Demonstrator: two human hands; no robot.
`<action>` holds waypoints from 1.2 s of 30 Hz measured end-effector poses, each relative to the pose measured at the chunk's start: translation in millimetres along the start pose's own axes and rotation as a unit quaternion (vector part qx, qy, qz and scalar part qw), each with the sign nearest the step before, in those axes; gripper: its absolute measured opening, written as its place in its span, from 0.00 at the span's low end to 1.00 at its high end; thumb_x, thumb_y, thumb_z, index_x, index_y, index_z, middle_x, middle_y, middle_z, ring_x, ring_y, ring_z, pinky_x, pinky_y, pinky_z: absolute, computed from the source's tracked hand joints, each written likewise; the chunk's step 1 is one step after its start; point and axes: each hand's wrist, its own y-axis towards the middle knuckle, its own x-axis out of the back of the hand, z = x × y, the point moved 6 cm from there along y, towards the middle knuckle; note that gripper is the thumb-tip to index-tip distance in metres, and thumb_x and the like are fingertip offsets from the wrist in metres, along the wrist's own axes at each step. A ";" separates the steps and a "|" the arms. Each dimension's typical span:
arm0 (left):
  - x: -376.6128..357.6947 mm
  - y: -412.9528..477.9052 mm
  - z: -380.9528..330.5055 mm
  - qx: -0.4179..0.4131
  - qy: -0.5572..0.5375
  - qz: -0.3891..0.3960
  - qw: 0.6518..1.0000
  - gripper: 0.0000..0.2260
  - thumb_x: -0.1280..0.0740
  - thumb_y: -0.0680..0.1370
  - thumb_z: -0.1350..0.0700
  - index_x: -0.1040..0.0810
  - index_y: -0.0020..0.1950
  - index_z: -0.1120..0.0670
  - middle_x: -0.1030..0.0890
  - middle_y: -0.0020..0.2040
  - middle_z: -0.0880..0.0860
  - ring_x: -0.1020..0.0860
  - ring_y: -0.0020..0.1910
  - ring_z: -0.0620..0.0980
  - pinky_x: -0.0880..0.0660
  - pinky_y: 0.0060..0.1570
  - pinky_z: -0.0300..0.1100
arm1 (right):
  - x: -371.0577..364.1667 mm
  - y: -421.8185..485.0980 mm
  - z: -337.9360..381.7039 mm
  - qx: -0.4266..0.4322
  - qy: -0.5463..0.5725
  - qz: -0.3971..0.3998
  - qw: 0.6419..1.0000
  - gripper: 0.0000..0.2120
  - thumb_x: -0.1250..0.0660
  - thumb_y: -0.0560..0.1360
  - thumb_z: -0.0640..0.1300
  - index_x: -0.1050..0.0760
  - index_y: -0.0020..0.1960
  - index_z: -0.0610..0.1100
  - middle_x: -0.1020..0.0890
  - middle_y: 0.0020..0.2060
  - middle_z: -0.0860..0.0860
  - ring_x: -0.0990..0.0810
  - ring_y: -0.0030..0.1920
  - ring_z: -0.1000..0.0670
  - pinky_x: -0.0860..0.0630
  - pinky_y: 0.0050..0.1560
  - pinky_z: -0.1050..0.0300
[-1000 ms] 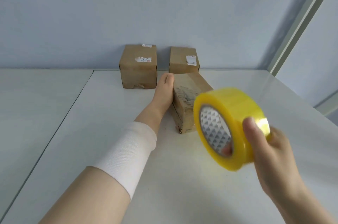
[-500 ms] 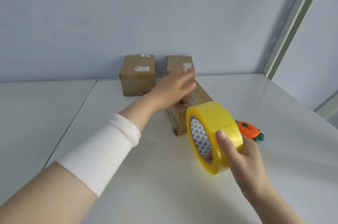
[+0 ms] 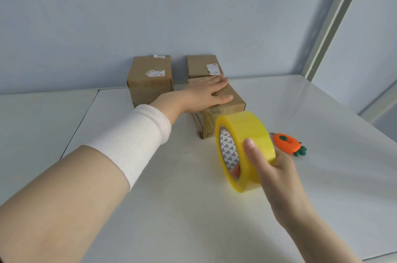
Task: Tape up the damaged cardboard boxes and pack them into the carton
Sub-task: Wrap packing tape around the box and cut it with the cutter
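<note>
A small brown cardboard box [image 3: 223, 120] lies on the white table [image 3: 171, 209], its near end facing me. My left hand [image 3: 206, 94] rests flat on its top with the fingers straight. My right hand [image 3: 272, 168] grips a roll of yellow tape [image 3: 247, 134] upright just in front of the box, thumb on the outer band and a fingertip inside the core. Two more brown boxes stand against the wall: one at the left [image 3: 150, 79] and one behind the lying box [image 3: 202, 66], each with a torn white label.
An orange carrot-shaped cutter [image 3: 289, 144] lies on the table right of the tape. A seam [image 3: 79, 125] splits the tabletop at the left. The table's right edge runs diagonally past a pale frame [image 3: 335, 18].
My left hand moved from the box's left side onto its top and now lies flat there. My right hand lowered the tape roll toward the box's near end, uncovering the carrot cutter.
</note>
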 end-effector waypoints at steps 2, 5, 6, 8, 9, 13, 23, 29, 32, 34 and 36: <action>4.0 -1.4 -2.8 -0.004 0.015 0.013 1.000 0.30 0.50 0.80 0.38 0.54 0.77 0.50 0.56 0.78 0.47 0.57 0.76 0.42 0.59 0.72 0.42 | 2.2 1.3 2.7 -0.011 0.007 -0.006 1.000 0.27 0.30 0.61 0.67 0.23 0.41 0.43 0.16 0.30 0.47 0.18 0.31 0.53 0.22 0.32 0.62; 11.0 -2.4 -12.1 -0.009 0.038 0.048 0.998 0.31 0.53 0.80 0.38 0.55 0.77 0.54 0.59 0.78 0.51 0.60 0.76 0.45 0.63 0.72 0.50 | -0.4 5.5 8.1 -0.028 0.002 0.000 1.000 0.31 0.35 0.55 0.68 0.22 0.43 0.42 0.15 0.31 0.48 0.17 0.32 0.52 0.22 0.33 0.63; 10.1 -2.0 -17.7 -0.016 0.045 0.049 0.998 0.32 0.53 0.80 0.37 0.54 0.77 0.55 0.59 0.78 0.52 0.61 0.76 0.46 0.64 0.72 0.52 | -1.0 6.6 8.7 -0.035 0.004 0.001 0.999 0.33 0.35 0.54 0.68 0.22 0.44 0.41 0.15 0.31 0.47 0.17 0.32 0.52 0.22 0.33 0.63; 0.8 -1.5 -29.3 -0.036 0.067 0.032 0.997 0.33 0.51 0.79 0.36 0.55 0.78 0.53 0.58 0.78 0.52 0.61 0.76 0.47 0.63 0.73 0.53 | -1.3 7.1 8.5 -0.043 0.005 0.004 0.999 0.34 0.35 0.54 0.68 0.22 0.45 0.40 0.15 0.31 0.46 0.17 0.32 0.51 0.22 0.31 0.64; -4.1 -2.5 -32.0 -0.043 0.074 0.019 0.996 0.33 0.50 0.78 0.36 0.55 0.78 0.51 0.58 0.78 0.50 0.60 0.76 0.46 0.62 0.74 0.52 | -1.4 6.4 8.0 -0.046 0.004 0.007 0.999 0.34 0.35 0.54 0.68 0.22 0.45 0.40 0.15 0.32 0.46 0.16 0.32 0.52 0.21 0.32 0.64; -7.7 -2.7 -26.0 -0.047 0.067 -0.012 0.997 0.34 0.50 0.77 0.34 0.56 0.77 0.47 0.57 0.78 0.47 0.59 0.76 0.43 0.60 0.74 0.49 | 3.5 -2.2 11.9 -0.035 -0.003 0.016 0.999 0.30 0.35 0.54 0.68 0.21 0.41 0.43 0.15 0.32 0.47 0.16 0.32 0.52 0.22 0.33 0.63; 23.0 -66.1 -25.9 0.055 -0.228 -0.410 0.882 0.09 0.38 0.79 0.49 0.22 0.51 0.52 0.20 0.48 0.47 0.23 0.51 0.44 0.33 0.50 0.30 | 6.1 -8.3 14.3 -0.076 0.003 0.131 0.988 0.27 0.40 0.68 0.64 0.22 0.46 0.41 0.16 0.30 0.49 0.19 0.31 0.54 0.23 0.35 0.62; -32.7 -104.4 -36.9 0.298 -0.508 -0.218 0.778 0.20 0.33 0.74 0.42 0.19 0.49 0.59 0.16 0.46 0.57 0.18 0.49 0.55 0.23 0.55 0.45 | 12.2 -1.5 9.7 -0.087 -0.011 0.245 0.966 0.23 0.44 0.75 0.62 0.23 0.57 0.47 0.15 0.46 0.51 0.18 0.50 0.51 0.23 0.53 0.56; -37.3 -103.7 -48.7 0.313 -0.562 -0.161 0.749 0.19 0.34 0.75 0.45 0.20 0.55 0.59 0.17 0.48 0.57 0.18 0.46 0.52 0.21 0.45 0.40 | 38.1 19.0 14.9 -0.061 -0.051 0.211 0.974 0.20 0.42 0.76 0.59 0.23 0.54 0.46 0.16 0.48 0.49 0.18 0.49 0.51 0.23 0.54 0.54; -38.2 -104.5 -47.8 0.315 -0.596 -0.166 0.719 0.13 0.33 0.76 0.49 0.21 0.52 0.58 0.17 0.39 0.53 0.18 0.35 0.47 0.23 0.31 0.35 | 72.9 45.2 16.3 0.013 -0.150 0.125 0.981 0.12 0.38 0.76 0.56 0.25 0.47 0.48 0.16 0.46 0.50 0.19 0.45 0.54 0.24 0.48 0.55; -40.0 -107.3 -44.9 0.316 -0.614 -0.174 0.703 0.08 0.33 0.76 0.53 0.21 0.48 0.57 0.17 0.33 0.50 0.18 0.30 0.45 0.25 0.27 0.34 | 103.7 72.0 8.6 0.047 -0.316 0.059 0.946 0.11 0.36 0.76 0.54 0.24 0.52 0.47 0.19 0.53 0.48 0.22 0.52 0.50 0.26 0.55 0.50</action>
